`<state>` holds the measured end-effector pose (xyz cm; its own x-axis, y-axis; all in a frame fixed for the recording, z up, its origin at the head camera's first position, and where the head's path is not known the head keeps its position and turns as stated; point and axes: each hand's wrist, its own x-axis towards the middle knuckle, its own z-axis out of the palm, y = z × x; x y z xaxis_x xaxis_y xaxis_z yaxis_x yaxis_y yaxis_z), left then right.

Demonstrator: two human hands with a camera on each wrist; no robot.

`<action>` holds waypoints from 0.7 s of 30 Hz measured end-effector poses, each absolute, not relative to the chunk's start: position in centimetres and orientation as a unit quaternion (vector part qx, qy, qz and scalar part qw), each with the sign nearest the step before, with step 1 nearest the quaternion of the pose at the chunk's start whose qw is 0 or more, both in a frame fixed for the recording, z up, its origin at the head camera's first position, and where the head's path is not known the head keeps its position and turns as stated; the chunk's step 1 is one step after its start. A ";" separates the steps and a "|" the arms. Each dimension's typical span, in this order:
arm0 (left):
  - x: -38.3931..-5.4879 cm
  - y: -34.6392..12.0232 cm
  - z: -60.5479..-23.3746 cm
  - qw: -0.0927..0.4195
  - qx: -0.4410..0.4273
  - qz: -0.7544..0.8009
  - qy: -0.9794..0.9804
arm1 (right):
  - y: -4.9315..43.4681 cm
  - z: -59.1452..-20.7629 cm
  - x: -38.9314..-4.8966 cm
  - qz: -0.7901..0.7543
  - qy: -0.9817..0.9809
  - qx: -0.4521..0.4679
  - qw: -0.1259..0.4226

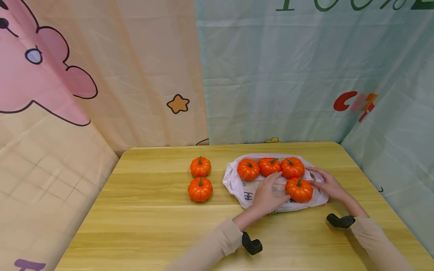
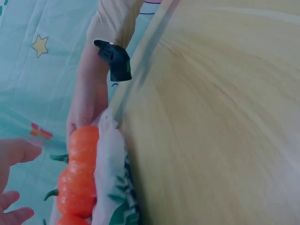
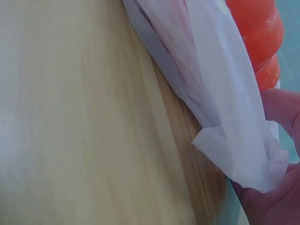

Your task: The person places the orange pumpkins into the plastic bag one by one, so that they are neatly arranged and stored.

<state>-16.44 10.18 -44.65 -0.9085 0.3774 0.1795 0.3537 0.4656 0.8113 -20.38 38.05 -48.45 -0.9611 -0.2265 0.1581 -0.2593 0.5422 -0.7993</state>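
Several small orange pumpkins sit on a white plastic bag [image 1: 233, 181] spread on the table; the front right pumpkin [image 1: 299, 190] lies between my hands. My left hand [image 1: 269, 195] reaches over the bag's printed middle, its thumb near that pumpkin and its fingers extended toward the back row. In the left wrist view, its thumb [image 2: 21, 151] and fingers are spread apart, holding nothing. At the bag's right edge is my right hand [image 1: 330, 185], fingers stretched along the back and thumb beside the front pumpkin. The right wrist view shows the bag's crumpled rim [image 3: 234, 117] between thumb and fingers.
Two more pumpkins stand on the wooden table [image 1: 149, 210] left of the bag, a rear one [image 1: 200, 166] and a nearer one [image 1: 200, 189]. Printed cloth [image 1: 271, 75] hangs behind the table and along both sides.
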 end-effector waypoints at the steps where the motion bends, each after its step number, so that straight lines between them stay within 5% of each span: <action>1: -16.5 9.7 -44.4 0.008 0.216 0.471 0.855 | 38.0 -48.4 -20.4 0.453 -0.881 0.134 0.017; 21: -16.5 1.9 -41.9 -0.068 0.198 0.494 0.844 | 38.0 -48.9 -20.2 0.461 -0.875 0.147 0.037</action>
<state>-16.55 1.91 -41.90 -0.9122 0.2673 0.3106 0.4017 0.4331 0.8069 -20.17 38.02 -48.89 -0.9539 -0.2239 0.2000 -0.2916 0.5322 -0.7948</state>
